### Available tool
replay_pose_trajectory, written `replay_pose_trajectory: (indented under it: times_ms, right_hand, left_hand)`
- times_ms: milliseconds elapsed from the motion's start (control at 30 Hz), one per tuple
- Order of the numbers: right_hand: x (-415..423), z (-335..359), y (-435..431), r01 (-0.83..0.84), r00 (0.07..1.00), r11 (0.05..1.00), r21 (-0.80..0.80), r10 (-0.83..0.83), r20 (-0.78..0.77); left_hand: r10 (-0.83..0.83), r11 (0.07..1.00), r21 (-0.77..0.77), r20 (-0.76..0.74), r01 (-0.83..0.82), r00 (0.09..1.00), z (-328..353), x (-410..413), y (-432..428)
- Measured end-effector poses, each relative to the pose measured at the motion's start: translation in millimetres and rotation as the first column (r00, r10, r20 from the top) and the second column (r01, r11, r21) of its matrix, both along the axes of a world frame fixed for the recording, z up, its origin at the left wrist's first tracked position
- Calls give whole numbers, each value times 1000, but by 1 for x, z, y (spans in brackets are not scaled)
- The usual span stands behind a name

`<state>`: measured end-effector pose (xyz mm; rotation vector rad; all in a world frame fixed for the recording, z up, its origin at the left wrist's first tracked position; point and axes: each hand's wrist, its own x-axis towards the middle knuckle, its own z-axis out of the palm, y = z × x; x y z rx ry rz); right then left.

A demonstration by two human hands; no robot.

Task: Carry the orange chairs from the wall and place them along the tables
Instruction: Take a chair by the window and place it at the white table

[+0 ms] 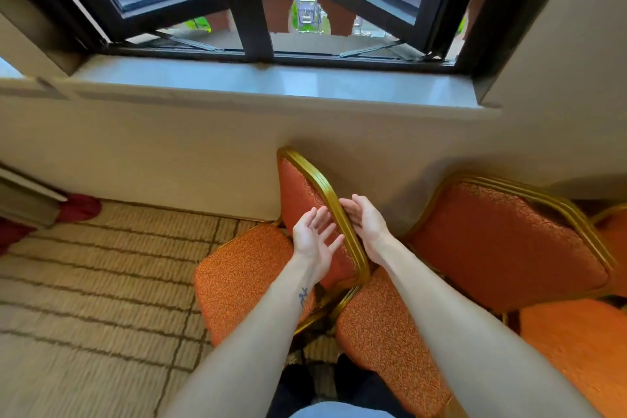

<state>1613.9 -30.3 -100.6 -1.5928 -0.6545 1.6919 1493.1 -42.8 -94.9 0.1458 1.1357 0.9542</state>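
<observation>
Two hands out front, both open w/ fingers relaxed, nothing gripped yet. Left hand (314, 239) is palm-up on the padded side of the chair back (300, 193). Right hand (368, 224) is on the other side of its gold rail, fingertips right at the rail, can't tell if they're touching. That back belongs to the nearest orange chair (242, 276), turned sideways w/ the back's far corner up against the wall (169, 153).

Progress, imo: this lift hasn't begun. Right of the chair back more orange ones wait by the wall: a second chair (509, 244) and, nearer, another orange seat (390, 332) (can't tell whose). No tables in view, so no idea how many are already placed. Prob plenty left.

Room: right of the chair back is tight. That nearer seat sits just beside it and the gold frames seem to cross low down, so legs could snag. The window sill (271, 85) juts out above the chair back, so watch it on the way up. Left of the chair back is the open side, just carpet (101, 282), w/ a red cloth (79, 207) well off by the wall. Best exit looks left and back.
</observation>
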Motion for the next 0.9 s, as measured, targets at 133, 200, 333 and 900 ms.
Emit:
replay_pose_trajectory:
  times_ms: [133, 200, 333, 900]
  right_hand:
    - [-4, 5, 4, 5, 1000, 999, 32, -5, 11]
    - [-10, 8, 6, -47, 999, 998, 46, 47, 17]
    - [-30, 19, 13, -221, 975, 971, 90, 218, 40]
    - [-210, 56, 10, -589, 802, 761, 274, 592, 80]
  left_hand:
    - [-2, 997, 73, -112, 10, 994, -4, -2, 4]
    - [31, 996, 89, -195, -14, 980, -5, -8, 4]
    - [136, 988, 116, -320, -104, 938, -1, -28, 1]
    - [472, 878, 265, -618, -399, 629, 39, -169, -64]
